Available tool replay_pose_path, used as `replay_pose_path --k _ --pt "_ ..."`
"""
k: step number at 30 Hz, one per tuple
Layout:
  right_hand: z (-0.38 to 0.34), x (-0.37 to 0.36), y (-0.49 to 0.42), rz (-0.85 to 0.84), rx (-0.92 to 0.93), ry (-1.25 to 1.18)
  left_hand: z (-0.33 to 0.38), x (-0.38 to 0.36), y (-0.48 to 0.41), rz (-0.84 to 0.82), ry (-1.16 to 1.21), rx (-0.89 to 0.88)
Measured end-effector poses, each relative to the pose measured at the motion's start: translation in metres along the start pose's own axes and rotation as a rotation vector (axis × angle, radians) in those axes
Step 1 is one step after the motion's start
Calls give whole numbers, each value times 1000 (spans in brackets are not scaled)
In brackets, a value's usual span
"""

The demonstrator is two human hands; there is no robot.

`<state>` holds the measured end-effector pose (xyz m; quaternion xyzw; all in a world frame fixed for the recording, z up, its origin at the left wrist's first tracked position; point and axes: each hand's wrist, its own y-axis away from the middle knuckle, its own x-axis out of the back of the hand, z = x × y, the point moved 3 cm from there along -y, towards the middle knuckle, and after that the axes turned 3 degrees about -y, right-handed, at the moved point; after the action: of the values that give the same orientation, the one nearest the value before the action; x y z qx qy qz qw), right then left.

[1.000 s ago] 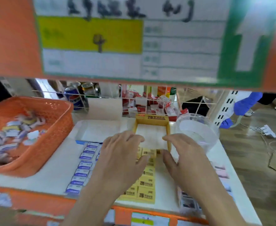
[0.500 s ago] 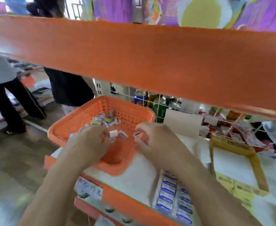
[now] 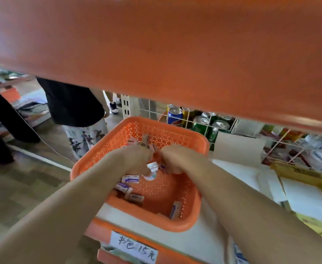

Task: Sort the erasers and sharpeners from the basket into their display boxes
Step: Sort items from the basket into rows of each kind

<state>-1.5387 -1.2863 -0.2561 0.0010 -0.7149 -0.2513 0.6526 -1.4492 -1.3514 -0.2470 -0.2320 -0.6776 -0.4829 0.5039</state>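
Erasers (image 3: 130, 179) sat loose in the orange basket (image 3: 177, 128), mostly piled along its left and far sides, with one boxed eraser (image 3: 175, 209) on edge near the front right corner. Both hands were down in the basket over the pile. Left hand (image 3: 137, 159) had its fingers curled downward into the heap, and right hand (image 3: 177, 159) was curled the same way just beside it, knuckles nearly meeting. A small white wrapped piece (image 3: 152, 166) showed between the two hands. Motion blur there, so I could not tell whether either set of fingers was clamped on anything or only raking through. The basket rested on the white shelf board (image 3: 156, 231) at its left end, above a handwritten price label (image 3: 135, 248) on the orange front edge. To the right, a yellow display box (image 3: 297, 171) lay open on the same board, well apart from the hands. Drink cans (image 3: 200, 121) stood behind a wire grid (image 3: 223, 128) past the basket. The orange upper shelf (image 3: 156, 54) filled the top of view. A person in a dark top (image 3: 70, 103) stood in the aisle on the left.
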Motion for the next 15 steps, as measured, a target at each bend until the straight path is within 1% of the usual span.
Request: replay_pose_path --k 2,4,6,8,10,11,13,15 --pt "4 4 1 -48 -46 -45 3 -2 -9 5 -17 -37" --pt "7 10 0 -40 -70 -81 7 -6 -14 -29 -58 -27" --pt "5 11 -7 4 -27 -64 8 -7 -14 -46 -71 -27" --pt "-6 13 -11 37 82 -34 1 -5 -14 -8 6 -34" --pt "-16 21 -11 135 177 -66 -8 -4 -12 45 66 -20" --pt "-17 19 -14 125 188 -111 -12 -4 -10 60 86 -16" --pt "-13 10 -22 73 104 -114 -17 -4 -6 62 149 -12" --pt "-8 7 -30 38 -17 -26 -20 -2 -1 69 252 -4"
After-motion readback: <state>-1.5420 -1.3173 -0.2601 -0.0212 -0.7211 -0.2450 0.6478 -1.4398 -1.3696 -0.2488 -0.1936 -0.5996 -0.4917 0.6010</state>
